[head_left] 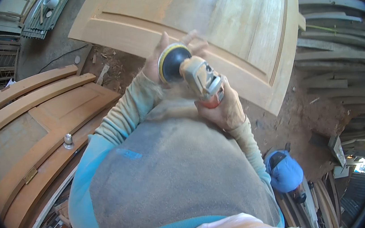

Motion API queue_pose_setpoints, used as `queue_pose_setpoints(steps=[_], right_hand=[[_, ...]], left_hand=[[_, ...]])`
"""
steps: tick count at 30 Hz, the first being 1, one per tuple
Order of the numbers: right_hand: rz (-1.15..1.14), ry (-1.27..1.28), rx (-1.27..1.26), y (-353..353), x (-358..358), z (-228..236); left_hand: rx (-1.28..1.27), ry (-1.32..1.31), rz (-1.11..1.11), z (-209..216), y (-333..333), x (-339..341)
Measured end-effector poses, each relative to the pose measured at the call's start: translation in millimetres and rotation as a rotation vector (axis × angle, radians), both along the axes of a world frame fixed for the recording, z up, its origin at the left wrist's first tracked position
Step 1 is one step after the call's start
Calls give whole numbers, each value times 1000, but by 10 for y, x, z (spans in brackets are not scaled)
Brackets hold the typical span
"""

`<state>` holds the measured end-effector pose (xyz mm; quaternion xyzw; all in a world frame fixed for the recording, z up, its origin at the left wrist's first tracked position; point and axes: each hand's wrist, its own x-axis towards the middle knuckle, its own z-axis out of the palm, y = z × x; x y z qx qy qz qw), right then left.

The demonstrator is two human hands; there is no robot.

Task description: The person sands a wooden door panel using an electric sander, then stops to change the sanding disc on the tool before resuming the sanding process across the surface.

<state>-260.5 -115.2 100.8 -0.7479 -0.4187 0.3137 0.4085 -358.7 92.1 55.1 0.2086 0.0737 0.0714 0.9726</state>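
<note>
My right hand is closed around the body of a dusty handheld disc sander with an orange-red end. Its round black pad, with a yellow rim, is tipped up toward my left hand. That hand lies behind the pad, its slightly blurred fingers spread past the pad's edge. Whether the palm touches the disc face is hidden. Just beyond both hands lies a large panelled wooden door, its pale surface partly sanded. The sander is held off the door, in front of my dusty shirt.
Brown wooden doors with a round metal knob and a hinge are at the left. Stacked boards line the right side. A blue cloth-like bundle sits at lower right. A white bucket stands far left.
</note>
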Motion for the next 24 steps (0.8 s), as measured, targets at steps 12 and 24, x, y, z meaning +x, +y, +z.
queue_pose_setpoints(steps=[12, 24], right_hand=[[14, 59, -102, 210, -131, -33], [10, -8, -55, 285, -345, -51]], left_hand=[[84, 1, 112, -77, 329, -131], [-68, -102, 88, -287, 454, -254]])
